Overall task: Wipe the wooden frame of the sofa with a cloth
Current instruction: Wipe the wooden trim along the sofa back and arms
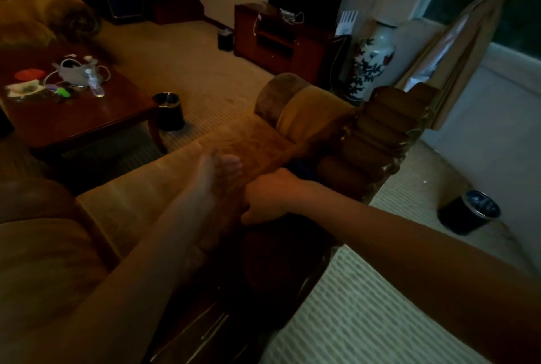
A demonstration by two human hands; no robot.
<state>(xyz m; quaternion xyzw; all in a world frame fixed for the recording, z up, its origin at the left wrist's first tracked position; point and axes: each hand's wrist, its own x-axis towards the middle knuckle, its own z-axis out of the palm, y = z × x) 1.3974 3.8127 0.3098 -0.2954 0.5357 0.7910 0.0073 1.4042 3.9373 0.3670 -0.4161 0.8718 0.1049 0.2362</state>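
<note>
Velvet-brown sofa armrest [234,144] under the left hand [216,170], flat-fingered, seemingly for bracing | carved wooden frame [377,141] just beyond the right hand [272,194], which is curled round a blue cloth [304,170], barely visible, pressed to the wood, likely mid-wipe | no legible writing

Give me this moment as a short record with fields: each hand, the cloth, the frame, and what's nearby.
left hand: resting on the sofa's upholstered arm top, blurred
right hand: fingers curled, at the carved wooden frame
cloth: only a dark blue patch showing beyond the right hand
grip on cloth: cannot tell
nearby: bin on the carpet to the right, vase behind the sofa
</note>
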